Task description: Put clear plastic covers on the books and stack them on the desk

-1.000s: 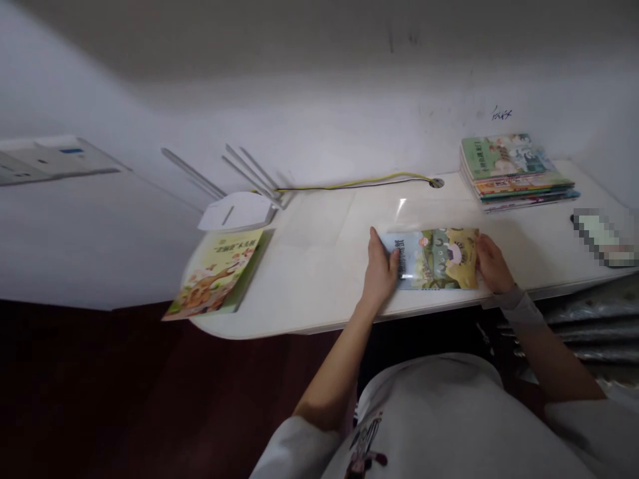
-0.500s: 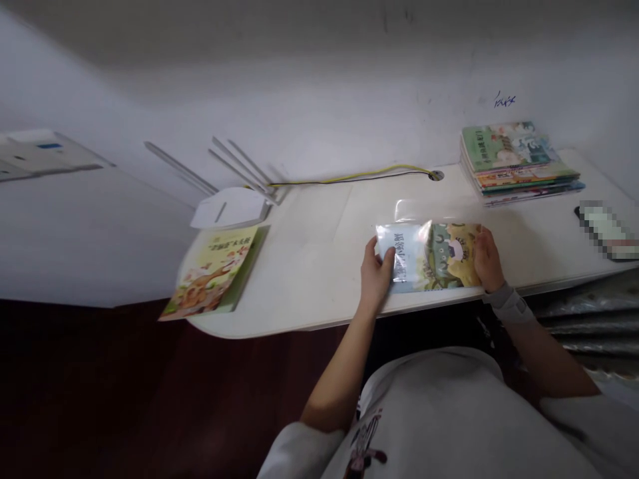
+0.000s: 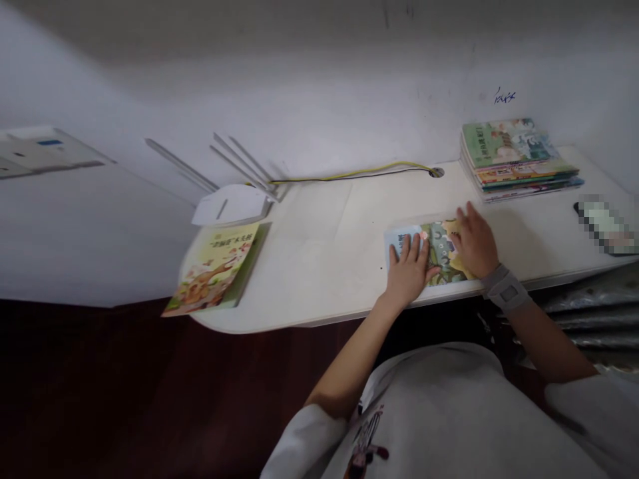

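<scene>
A picture book [image 3: 442, 233] with a pale blue and green cover lies on the white desk [image 3: 319, 266] near its front edge. What looks like clear plastic film shows faintly at its upper edge. My left hand [image 3: 408, 269] rests on the cover with fingers spread. Over the book's right end is my right hand [image 3: 476, 245], fingers apart and slightly blurred; whether it presses on the cover I cannot tell. My hands hide parts of the cover. A grey band [image 3: 506, 289] circles my right wrist.
Several picture books form a stack [image 3: 504, 150] at the back right, with a phone [image 3: 606, 226] in front of it. On the left, a yellow-green book [image 3: 214, 266] overhangs the desk edge by a white router [image 3: 232, 206]. Cables [image 3: 349, 176] run along the wall into a hole.
Both hands have let go of the book's ends, and it now lies on the desk. My left hand has moved right onto the cover; my right hand has shifted up and left.
</scene>
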